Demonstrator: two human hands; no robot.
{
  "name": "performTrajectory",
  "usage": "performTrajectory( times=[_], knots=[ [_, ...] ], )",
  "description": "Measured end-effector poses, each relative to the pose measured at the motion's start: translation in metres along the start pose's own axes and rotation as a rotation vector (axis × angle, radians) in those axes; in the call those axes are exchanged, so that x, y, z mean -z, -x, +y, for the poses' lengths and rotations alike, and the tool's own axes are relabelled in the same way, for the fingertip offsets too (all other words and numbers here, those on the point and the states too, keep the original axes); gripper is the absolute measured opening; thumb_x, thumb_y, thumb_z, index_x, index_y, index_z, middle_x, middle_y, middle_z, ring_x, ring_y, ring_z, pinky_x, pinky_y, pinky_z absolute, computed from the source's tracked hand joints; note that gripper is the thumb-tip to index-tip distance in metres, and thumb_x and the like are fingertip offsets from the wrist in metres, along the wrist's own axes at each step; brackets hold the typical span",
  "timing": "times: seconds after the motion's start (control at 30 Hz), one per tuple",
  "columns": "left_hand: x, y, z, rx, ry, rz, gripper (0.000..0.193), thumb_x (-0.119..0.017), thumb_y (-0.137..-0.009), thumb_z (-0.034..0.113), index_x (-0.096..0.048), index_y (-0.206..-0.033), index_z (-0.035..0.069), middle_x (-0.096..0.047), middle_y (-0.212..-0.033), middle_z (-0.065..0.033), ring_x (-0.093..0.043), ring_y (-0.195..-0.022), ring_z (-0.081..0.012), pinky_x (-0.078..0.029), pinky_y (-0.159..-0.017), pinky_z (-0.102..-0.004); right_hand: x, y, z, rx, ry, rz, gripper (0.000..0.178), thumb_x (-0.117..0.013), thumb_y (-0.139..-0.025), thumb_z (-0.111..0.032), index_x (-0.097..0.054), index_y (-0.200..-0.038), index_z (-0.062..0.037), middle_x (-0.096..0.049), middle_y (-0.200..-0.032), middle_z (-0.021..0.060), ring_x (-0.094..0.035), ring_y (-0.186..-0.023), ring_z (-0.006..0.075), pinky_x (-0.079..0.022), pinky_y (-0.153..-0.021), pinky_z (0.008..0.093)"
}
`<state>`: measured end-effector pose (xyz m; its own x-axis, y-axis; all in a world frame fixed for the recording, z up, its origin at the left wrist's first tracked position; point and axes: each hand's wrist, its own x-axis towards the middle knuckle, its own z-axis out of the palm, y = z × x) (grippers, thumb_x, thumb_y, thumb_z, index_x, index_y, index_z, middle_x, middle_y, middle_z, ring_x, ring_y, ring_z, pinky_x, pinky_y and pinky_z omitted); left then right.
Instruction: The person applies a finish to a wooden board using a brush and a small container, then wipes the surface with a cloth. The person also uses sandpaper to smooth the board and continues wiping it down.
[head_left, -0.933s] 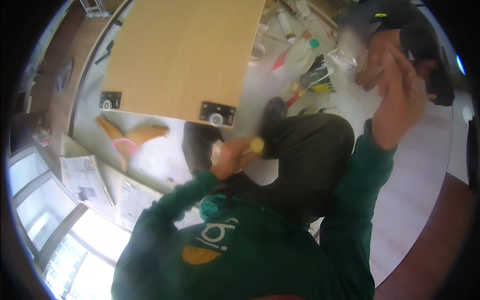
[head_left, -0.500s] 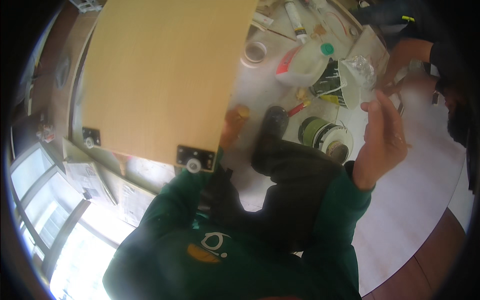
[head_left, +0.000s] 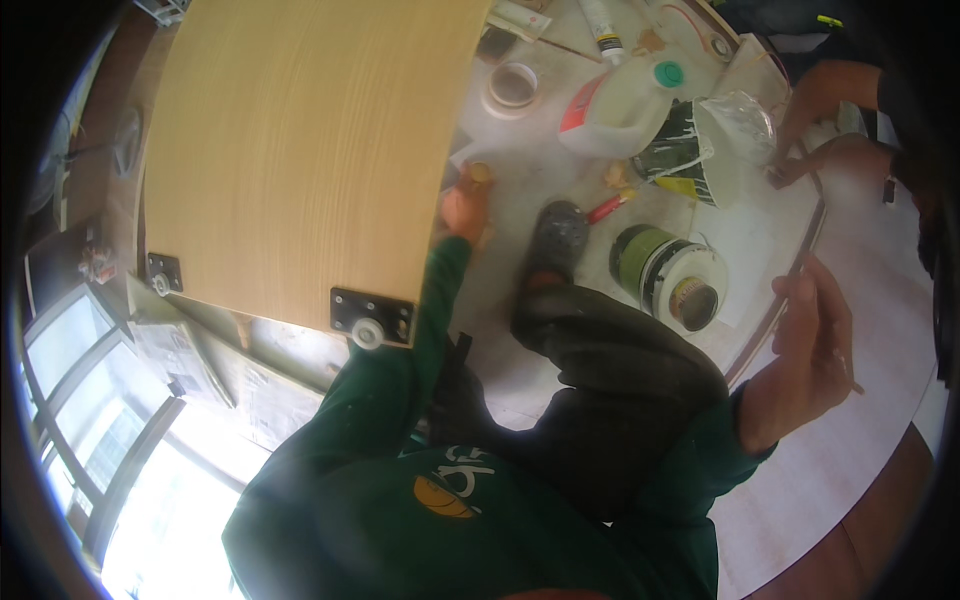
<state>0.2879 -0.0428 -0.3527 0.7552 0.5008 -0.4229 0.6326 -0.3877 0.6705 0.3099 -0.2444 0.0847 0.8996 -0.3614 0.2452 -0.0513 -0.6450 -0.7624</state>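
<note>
The left hand (head_left: 463, 205) grips a round yellow thing (head_left: 481, 172) beside the board (head_left: 310, 150); the right hand (head_left: 808, 355) is half-curled, its hold unclear.

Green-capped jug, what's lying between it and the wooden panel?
In the head view, a pale ring, perhaps tape, lies between the jug and the wooden panel.

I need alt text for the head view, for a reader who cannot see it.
The person's left hand holds a small yellow-ended object beside a wooden panel with small wheels; the right hand is apart from both. On the pale floor are a translucent jug and a green container, and another person's hands show at upper right.
</note>
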Motion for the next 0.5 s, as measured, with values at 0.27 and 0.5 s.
performTrajectory(
  times=[0.27, 0.5],
  knots=[
    [-0.014, -0.014, -0.014, -0.032, -0.191, 0.007, 0.082, -0.073, -0.087, 0.047, -0.045, -0.154, 0.009, -0.074, -0.107, -0.0258, -0.071, -0.098, -0.0440, -0.054, -0.084, -0.0521, 0.007, -0.012, 0.014, 0.079, -0.177, 0.091, 0.021, -0.075, -0.093, -0.005, -0.074, -0.110, 0.0065, -0.075, -0.087, 0.0112, -0.070, -0.080, 0.0132, -0.053, -0.076, 0.0238],
    [-0.007, -0.017, -0.020, -0.065, -0.174, 0.046, 0.088, -0.079, -0.081, 0.041, -0.046, -0.151, 0.001, -0.071, -0.120, -0.0271, -0.069, -0.109, -0.0434, -0.054, -0.091, -0.0487, 0.015, -0.013, 0.022, 0.078, -0.309, 0.215, 0.021, -0.076, -0.092, -0.003, -0.074, -0.110, 0.0062, -0.075, -0.089, 0.0108, -0.070, -0.079, 0.0140, -0.052, -0.076, 0.0241]
  ],
)
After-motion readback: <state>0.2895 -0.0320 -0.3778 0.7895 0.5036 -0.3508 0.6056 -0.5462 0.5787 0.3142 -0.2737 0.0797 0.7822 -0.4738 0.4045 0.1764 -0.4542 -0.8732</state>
